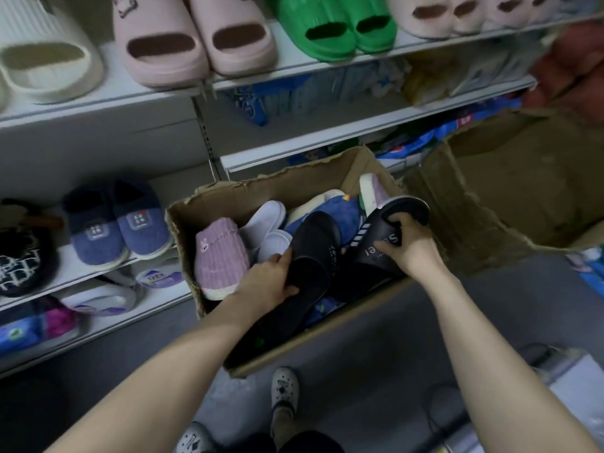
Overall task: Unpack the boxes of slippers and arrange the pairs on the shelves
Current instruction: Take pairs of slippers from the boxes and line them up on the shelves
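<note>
Head view: in the cardboard box [248,191], left hand [268,282] grips 1 black slipper [315,253]; right hand [411,246] grips a striped black slide [369,246] at its 3 o'clock. Check they match before lifting.

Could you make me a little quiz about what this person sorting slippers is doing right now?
1. True or false: the left hand grips a black slipper in the cardboard box.
2. Which pair stands on the top shelf? A: green slides. B: red boots. C: yellow sandals.
3. Fill in: the ___ hand holds the black slide with white lettering.
Key: 1 true; 2 A; 3 right hand.
</note>
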{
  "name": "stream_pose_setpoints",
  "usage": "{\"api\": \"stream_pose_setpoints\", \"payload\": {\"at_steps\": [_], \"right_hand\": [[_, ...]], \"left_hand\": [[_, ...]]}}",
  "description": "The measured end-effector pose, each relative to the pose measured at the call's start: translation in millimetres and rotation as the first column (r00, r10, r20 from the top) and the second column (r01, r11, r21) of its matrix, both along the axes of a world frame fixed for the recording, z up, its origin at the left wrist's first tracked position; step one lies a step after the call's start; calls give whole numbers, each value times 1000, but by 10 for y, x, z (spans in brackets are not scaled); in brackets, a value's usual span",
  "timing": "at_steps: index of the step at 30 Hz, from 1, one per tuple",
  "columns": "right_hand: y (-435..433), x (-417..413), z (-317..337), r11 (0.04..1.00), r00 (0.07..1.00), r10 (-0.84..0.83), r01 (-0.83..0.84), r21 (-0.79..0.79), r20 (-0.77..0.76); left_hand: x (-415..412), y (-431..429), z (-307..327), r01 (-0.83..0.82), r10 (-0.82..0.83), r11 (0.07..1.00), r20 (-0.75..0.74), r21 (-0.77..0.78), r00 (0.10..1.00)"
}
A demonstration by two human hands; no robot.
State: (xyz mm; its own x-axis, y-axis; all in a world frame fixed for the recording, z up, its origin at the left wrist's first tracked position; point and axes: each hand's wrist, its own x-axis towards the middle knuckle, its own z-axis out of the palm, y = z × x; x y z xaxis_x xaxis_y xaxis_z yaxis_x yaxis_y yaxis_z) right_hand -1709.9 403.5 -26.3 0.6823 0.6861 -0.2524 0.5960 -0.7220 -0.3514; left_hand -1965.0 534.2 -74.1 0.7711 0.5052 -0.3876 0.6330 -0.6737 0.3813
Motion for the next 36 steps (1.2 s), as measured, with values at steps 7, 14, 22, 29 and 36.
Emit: {"api": "stream_pose_setpoints", "payload": {"at_steps": [7, 14, 22, 29, 36], "right_hand": [[-72, 136, 787, 966, 930, -113, 20, 258, 350], [-194, 206, 1297, 740, 911, -411, 358, 570, -39], [31, -52, 495, 444, 339, -382, 883, 151, -860], [-136, -208, -82, 655, 548, -553, 751, 79, -627], [-303, 153, 56, 975, 872, -171, 216, 46, -459]], "left_hand": [[82, 163, 195, 30, -49, 996, 246, 82, 968], [404, 363, 447, 279, -326, 942, 301, 188, 896], [516, 191, 343, -96, 53, 994, 528, 55, 848], [213, -233, -14, -245, 285, 947, 192, -209, 939], [458, -445, -212, -524, 634, 693, 71, -496, 770]]}}
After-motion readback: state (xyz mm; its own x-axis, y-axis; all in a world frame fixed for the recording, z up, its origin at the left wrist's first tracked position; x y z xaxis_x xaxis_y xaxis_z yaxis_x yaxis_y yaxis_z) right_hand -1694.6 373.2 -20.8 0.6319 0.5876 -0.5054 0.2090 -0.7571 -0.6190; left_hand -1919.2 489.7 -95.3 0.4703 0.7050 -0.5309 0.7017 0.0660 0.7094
